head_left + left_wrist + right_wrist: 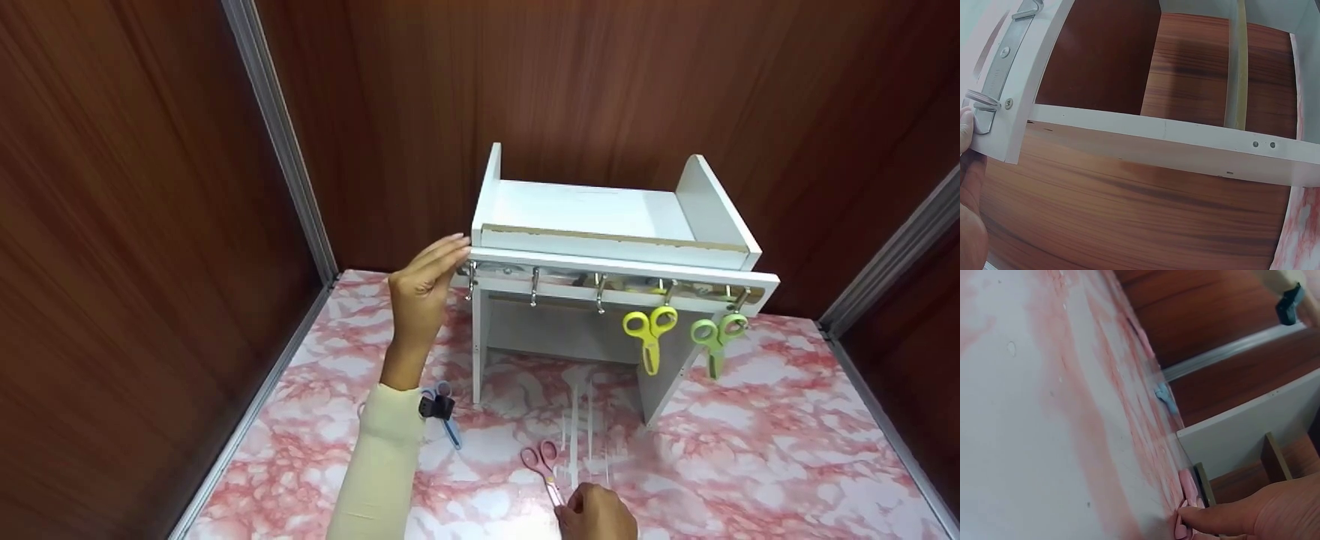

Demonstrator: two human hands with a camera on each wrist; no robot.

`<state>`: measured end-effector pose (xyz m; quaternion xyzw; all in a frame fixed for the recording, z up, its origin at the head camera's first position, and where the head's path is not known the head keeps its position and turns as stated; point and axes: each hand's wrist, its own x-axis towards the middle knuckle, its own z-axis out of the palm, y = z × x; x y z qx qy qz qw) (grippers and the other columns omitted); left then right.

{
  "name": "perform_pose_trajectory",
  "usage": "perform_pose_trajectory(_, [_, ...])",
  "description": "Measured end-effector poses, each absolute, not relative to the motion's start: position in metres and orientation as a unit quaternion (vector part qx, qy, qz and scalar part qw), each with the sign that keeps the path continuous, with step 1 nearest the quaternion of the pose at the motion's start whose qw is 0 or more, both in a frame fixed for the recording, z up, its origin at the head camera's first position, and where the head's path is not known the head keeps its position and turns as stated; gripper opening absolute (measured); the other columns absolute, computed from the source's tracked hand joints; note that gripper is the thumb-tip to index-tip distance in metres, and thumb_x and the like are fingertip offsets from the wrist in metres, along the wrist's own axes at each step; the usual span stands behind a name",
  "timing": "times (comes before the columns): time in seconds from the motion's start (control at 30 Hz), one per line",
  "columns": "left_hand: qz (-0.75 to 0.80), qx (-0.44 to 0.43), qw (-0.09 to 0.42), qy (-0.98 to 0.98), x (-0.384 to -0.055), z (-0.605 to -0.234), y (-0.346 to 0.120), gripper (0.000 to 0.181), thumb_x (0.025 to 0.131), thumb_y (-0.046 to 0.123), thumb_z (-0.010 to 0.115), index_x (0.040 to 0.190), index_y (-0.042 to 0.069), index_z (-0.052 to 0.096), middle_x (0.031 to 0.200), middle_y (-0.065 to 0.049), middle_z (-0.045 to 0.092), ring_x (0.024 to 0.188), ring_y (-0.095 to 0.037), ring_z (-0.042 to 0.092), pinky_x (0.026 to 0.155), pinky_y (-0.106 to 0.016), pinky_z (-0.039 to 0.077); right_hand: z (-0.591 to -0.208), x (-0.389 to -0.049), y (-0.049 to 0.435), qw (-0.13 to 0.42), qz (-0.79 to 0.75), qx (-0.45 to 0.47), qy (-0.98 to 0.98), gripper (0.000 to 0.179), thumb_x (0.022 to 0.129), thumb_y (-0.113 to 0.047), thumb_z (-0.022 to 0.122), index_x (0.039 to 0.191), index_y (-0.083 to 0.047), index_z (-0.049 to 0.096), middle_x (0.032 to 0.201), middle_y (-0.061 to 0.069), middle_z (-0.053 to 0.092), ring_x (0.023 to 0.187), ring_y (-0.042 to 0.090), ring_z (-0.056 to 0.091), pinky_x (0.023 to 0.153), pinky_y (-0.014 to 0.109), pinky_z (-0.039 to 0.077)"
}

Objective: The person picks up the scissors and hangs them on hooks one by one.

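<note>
My left hand (pixel 427 281) grips the left end of the hook rail (pixel 622 268) on the front of a white shelf (pixel 585 206). In the left wrist view the thumb (pixel 965 129) lies on the rail's face, beside a metal hook (pixel 982 99). Low at the front, my right hand (pixel 598 514) pinches the blade end of pink scissors (pixel 550 480), whose handles point toward the shelf. Yellow scissors (pixel 651 352) and green scissors (pixel 715 360) hang by their handles from the two rightmost hooks.
Blue scissors (pixel 451 431) lie on the pink marbled tabletop (pixel 300 450), partly behind the left wrist's black camera (pixel 436 406). Bare hooks (pixel 535 289) stick out along the rail's left and middle. Brown wood-grain panels (pixel 375 112) stand around the table.
</note>
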<state>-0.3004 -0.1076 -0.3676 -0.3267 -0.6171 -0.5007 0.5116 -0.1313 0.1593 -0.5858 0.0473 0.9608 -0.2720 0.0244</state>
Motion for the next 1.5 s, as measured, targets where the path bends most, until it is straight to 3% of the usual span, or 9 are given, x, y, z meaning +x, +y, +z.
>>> perform_pose_trajectory(0.53, [-0.498, -0.334, 0.520, -0.608, -0.302, -0.366, -0.107, 0.018, 0.080, -0.007, 0.069, 0.095, 0.001, 0.074, 0.103, -0.011, 0.070, 0.102, -0.027, 0.064, 0.090, -0.034, 0.053, -0.590, -0.130, 0.159, -0.027, -0.284, 0.046, 0.957, 0.025, 0.070, -0.018, 0.071, 0.064, -0.018, 0.047, 0.052, -0.005, 0.043, 0.048, 0.013, 0.041, 0.043, 0.029, 0.033])
perform_pose_trajectory(1.0, [-0.513, -0.328, 0.509, -0.608, -0.285, -0.355, -0.103, 0.017, 0.076, -0.015, 0.068, 0.091, -0.008, 0.072, 0.098, -0.020, 0.069, 0.098, -0.035, 0.064, 0.089, -0.035, 0.053, -0.592, -0.131, 0.166, 0.007, -0.310, 0.000, 0.951, 0.015, 0.074, -0.009, 0.073, 0.081, -0.014, 0.060, 0.062, -0.008, 0.053, 0.056, 0.009, 0.049, 0.050, 0.030, 0.042])
perform_pose_trajectory(1.17, [-0.508, -0.330, 0.514, -0.608, -0.287, -0.357, -0.102, 0.017, 0.077, -0.014, 0.068, 0.091, -0.007, 0.073, 0.099, -0.019, 0.069, 0.098, -0.034, 0.065, 0.089, -0.034, 0.053, -0.592, -0.131, 0.166, 0.004, -0.313, -0.008, 0.950, 0.012, 0.073, -0.009, 0.073, 0.078, -0.016, 0.064, 0.062, -0.009, 0.055, 0.056, 0.008, 0.049, 0.050, 0.029, 0.042])
perform_pose_trajectory(1.5, [-0.499, -0.330, 0.522, -0.607, -0.285, -0.354, -0.102, 0.017, 0.076, -0.015, 0.068, 0.090, -0.007, 0.073, 0.097, -0.020, 0.070, 0.097, -0.034, 0.065, 0.089, -0.034, 0.053, -0.595, -0.131, 0.166, -0.001, -0.323, -0.005, 0.946, 0.015, 0.074, -0.011, 0.074, 0.071, -0.016, 0.060, 0.055, -0.008, 0.049, 0.051, 0.010, 0.045, 0.047, 0.028, 0.039])
